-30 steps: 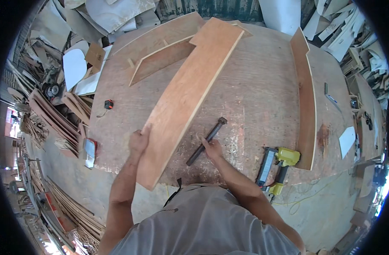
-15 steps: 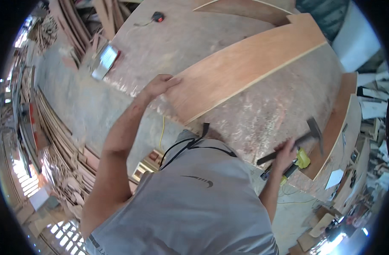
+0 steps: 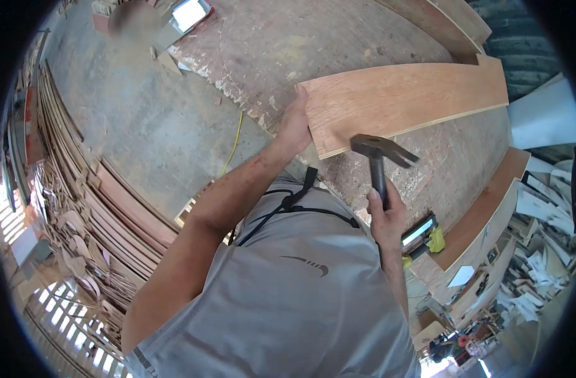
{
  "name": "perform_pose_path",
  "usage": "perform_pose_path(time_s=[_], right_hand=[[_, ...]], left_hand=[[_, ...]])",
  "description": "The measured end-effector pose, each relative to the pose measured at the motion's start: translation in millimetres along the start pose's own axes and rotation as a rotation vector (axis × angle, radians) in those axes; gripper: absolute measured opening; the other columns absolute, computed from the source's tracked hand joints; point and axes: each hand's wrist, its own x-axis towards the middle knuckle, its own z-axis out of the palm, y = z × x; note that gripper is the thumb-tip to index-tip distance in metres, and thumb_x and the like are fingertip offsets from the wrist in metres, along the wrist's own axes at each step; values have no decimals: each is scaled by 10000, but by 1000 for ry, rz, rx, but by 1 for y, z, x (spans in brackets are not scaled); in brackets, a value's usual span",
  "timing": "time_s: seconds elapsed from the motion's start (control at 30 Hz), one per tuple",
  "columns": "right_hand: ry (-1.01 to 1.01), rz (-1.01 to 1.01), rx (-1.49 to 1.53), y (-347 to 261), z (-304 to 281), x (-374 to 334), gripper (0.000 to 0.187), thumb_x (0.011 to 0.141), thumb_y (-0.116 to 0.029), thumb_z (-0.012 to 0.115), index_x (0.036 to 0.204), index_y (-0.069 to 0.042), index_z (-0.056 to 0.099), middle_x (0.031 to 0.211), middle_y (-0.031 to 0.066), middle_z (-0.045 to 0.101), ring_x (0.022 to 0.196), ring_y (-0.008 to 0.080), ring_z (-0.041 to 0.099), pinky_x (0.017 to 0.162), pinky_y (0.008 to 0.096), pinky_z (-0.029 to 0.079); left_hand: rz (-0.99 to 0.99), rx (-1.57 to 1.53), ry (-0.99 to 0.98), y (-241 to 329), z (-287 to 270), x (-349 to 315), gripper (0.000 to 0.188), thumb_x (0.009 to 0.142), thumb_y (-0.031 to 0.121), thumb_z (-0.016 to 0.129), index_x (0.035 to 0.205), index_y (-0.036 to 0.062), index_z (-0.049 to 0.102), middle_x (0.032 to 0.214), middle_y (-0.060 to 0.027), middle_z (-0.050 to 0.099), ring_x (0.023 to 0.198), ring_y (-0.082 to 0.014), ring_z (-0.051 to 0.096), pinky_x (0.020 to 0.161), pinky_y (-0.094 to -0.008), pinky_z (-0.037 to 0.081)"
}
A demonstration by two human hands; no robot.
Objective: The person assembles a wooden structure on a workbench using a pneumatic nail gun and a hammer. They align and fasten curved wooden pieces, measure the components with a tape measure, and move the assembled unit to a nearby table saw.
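A curved plywood panel (image 3: 388,97) with a notch at its far right end lies across the worktable (image 3: 250,63). My left hand (image 3: 295,123) is closed on the panel's left end. In my right hand (image 3: 387,211) is a claw hammer (image 3: 377,148), held upright by its dark handle. The hammer's head is over the panel's near edge, close to its left end; whether they touch I cannot tell. A yellow-green and black power tool (image 3: 434,239) lies to the right of my right hand.
Another long plywood piece (image 3: 483,205) stands along the table's right side. More curved plywood (image 3: 426,25) lies at the far edge. Long wood strips (image 3: 121,217) are heaped on the floor at left. A yellow cord (image 3: 235,148) hangs by the table's near left edge.
The hammer has moved left and up from beside the power tool to the panel's near edge. The view has turned, and the panel now lies more crosswise in it. My left hand keeps its hold.
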Motion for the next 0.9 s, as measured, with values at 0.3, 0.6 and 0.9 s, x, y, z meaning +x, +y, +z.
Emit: perform_pose_path(time_s=[0.3, 0.6, 0.9], right_hand=[[-97, -414, -324, 1, 25, 22, 405, 889, -140, 683, 1247, 21, 582, 987, 227, 674, 868, 293, 690, 748, 363, 530], [-117, -117, -47, 10, 33, 36, 379, 909, -141, 666, 1248, 11, 587, 882, 60, 637, 751, 83, 558, 669, 254, 478], [-147, -227, -138, 12, 43, 48, 407, 893, -110, 680, 1265, 17, 574, 951, 53, 646, 811, 90, 580, 734, 244, 489]], left_hand=[[17, -103, 31, -4, -5, 1, 594, 1025, 490, 359, 1333, -6, 471, 1296, -152, 569, 1188, -249, 565, 1019, -415, 452], [20, -131, -69, 5, -4, 4, 593, 1022, 495, 363, 1359, 15, 452, 1337, -155, 537, 1225, -273, 533, 1055, -437, 417], [-47, -184, -89, 10, -10, 20, 677, 1000, 595, 289, 1347, 42, 466, 1309, -150, 559, 1201, -278, 553, 1033, -455, 432]])
